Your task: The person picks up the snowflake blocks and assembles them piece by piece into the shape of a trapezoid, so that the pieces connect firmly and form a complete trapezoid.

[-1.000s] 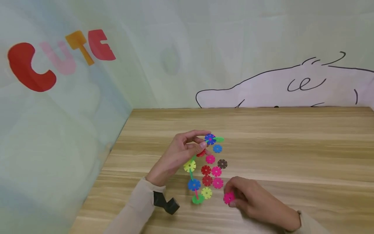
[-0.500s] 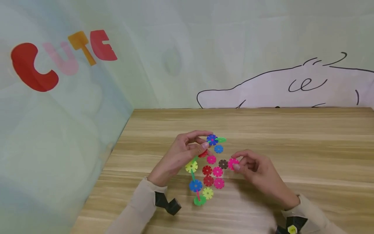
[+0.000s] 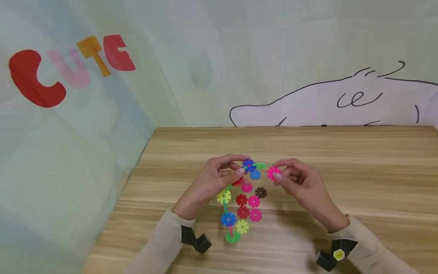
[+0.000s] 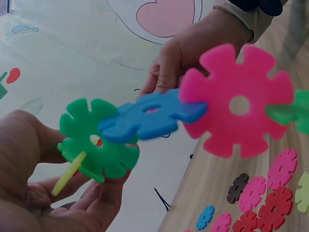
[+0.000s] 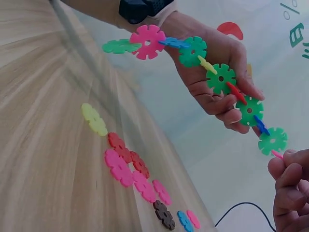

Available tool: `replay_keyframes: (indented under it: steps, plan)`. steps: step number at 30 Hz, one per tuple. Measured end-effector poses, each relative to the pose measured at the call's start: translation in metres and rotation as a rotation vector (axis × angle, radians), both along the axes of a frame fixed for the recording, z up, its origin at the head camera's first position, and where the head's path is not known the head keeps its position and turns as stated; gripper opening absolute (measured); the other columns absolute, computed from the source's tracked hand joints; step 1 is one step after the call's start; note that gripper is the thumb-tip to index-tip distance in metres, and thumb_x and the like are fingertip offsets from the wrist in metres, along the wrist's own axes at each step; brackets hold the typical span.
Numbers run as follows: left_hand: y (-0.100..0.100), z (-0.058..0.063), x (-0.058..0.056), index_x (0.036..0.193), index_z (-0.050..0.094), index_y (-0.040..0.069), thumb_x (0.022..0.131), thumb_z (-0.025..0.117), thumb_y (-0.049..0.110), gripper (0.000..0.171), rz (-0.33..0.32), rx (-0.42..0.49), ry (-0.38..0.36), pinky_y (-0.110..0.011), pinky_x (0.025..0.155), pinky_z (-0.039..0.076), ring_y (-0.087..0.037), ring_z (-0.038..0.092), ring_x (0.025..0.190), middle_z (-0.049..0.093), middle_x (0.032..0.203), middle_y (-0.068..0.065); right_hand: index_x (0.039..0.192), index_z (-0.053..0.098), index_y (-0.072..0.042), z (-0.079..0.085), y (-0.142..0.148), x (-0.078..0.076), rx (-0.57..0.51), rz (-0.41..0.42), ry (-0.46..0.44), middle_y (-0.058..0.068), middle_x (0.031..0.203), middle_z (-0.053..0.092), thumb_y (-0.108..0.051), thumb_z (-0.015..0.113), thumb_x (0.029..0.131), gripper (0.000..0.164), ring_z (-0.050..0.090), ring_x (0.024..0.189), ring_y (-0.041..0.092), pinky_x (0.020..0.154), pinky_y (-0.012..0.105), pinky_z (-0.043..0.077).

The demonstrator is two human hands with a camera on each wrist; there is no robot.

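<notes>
Risk: the multicoloured chain of notched plastic discs (image 3: 224,220) could kink or pop a joint if pushed hard; the bright pink notched plastic disc (image 3: 272,173) could slip if its slot meets the chain askew. Left hand (image 3: 220,174): thumb and fingers clamped part-way along the chain. Right hand (image 3: 302,183): thumb and fingertips pinched on the pink disc, near the chain's far end; contact unclear.

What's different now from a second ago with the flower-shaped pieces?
The right hand moved forward, away from the person, carrying its pink disc close to the far end of the disc chain; I can't tell whether they touch. Nothing was let go or newly picked up. The left hand still holds the chain, and the loose discs stayed put.
</notes>
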State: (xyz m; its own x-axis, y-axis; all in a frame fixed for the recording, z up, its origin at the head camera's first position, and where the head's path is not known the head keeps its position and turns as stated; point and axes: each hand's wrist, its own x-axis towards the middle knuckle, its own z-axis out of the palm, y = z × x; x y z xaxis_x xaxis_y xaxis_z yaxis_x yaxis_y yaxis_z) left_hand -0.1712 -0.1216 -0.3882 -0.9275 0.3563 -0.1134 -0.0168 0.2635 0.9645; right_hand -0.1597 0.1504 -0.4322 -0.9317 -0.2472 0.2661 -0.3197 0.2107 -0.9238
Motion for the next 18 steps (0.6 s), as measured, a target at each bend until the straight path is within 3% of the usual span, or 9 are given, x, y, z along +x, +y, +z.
replay_keyframes:
  steps: [6,14,18]
  plan:
    - [0.001,-0.001,0.000,0.142,0.070,0.022,0.104,0.071,0.019,0.037,-0.019,0.010,-0.003,-0.036,0.084,0.058,-0.022,0.072,0.081,0.072,0.120,-0.019,0.128,0.072,-0.001,0.002,0.000,-0.005,-0.028,0.017,0.005,-0.007,0.080,0.069,0.002,0.068,0.102,0.027,0.052,0.059,0.011,0.052,0.026,0.046]
    - [0.001,0.000,0.002,0.143,0.069,0.022,0.104,0.071,0.017,0.039,-0.040,0.039,-0.024,-0.040,0.089,0.062,-0.040,0.078,0.098,0.073,0.119,-0.017,0.125,0.077,-0.006,0.009,0.002,-0.009,0.032,0.032,0.000,0.000,0.082,0.068,-0.005,0.067,0.105,0.023,0.058,0.065,0.012,0.057,0.025,0.052]
    - [0.002,0.001,0.003,0.142,0.069,0.021,0.103,0.072,0.012,0.040,-0.050,0.046,-0.022,-0.031,0.080,0.060,-0.029,0.079,0.086,0.072,0.112,-0.012,0.124,0.077,-0.005,0.013,0.003,-0.011,0.049,0.057,-0.037,-0.003,0.081,0.068,-0.008,0.068,0.105,0.021,0.060,0.067,0.011,0.059,0.026,0.054]
